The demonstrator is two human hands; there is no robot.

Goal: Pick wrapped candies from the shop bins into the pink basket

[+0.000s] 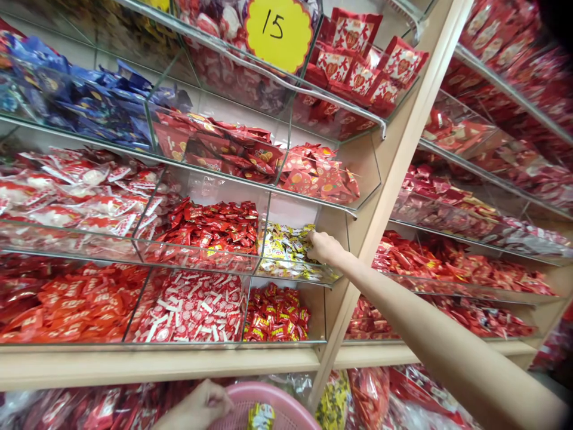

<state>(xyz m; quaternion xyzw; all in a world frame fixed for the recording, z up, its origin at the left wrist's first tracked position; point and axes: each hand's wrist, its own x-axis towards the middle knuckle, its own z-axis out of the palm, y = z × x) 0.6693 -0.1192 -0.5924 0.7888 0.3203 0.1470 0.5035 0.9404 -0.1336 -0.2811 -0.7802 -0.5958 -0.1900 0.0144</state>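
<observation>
My right hand (pixel 326 247) reaches into a clear bin of small yellow-and-white wrapped candies (pixel 285 243). Its fingers are curled down against the candies at the bin's right side, and the fingertips are partly hidden. Low in the view, my left hand (pixel 203 407) has its fingers closed at the rim of a pink plastic basket (pixel 273 392). Inside that basket lie a few yellow-and-white wrapped candies (pixel 261 416). The lower part of the basket is cut off by the frame edge.
Red wrapped candies (pixel 215 230) fill the adjoining bin; red-and-yellow ones (pixel 276 313) sit below. Clear dividers and front panels edge the bins. A wooden upright (pixel 394 173) stands right of my hand. A yellow sign (pixel 278 31) reading 15 hangs above. Bagged sweets (pixel 333 400) lie under the shelf.
</observation>
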